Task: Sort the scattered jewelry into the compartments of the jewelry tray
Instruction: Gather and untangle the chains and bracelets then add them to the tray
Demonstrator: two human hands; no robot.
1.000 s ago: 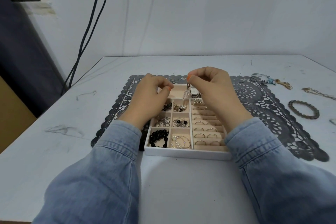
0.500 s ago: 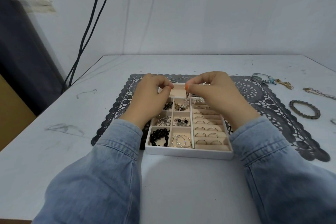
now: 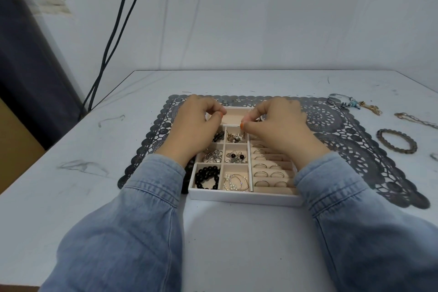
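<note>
Placing step: right hand (image 3: 275, 125) pinched above earring compartment (image 3: 235, 138) of tray (image 3: 244, 197), left hand (image 3: 194, 127) curled; I can't tell if either holds anything. Next: gentle release.

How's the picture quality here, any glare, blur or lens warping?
Head view: soft, even light, no glare; a faint shadow on the table before the tray; the wide lens stretches the sleeves near the bottom; anything pinched in the right hand is too small to tell.

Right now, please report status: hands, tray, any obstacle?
Left hand curled over jewelry tray, hold unclear. Right hand pinches small piece above earring compartment. Bracelet, chain unsorted on table. Nothing blocking.
</note>
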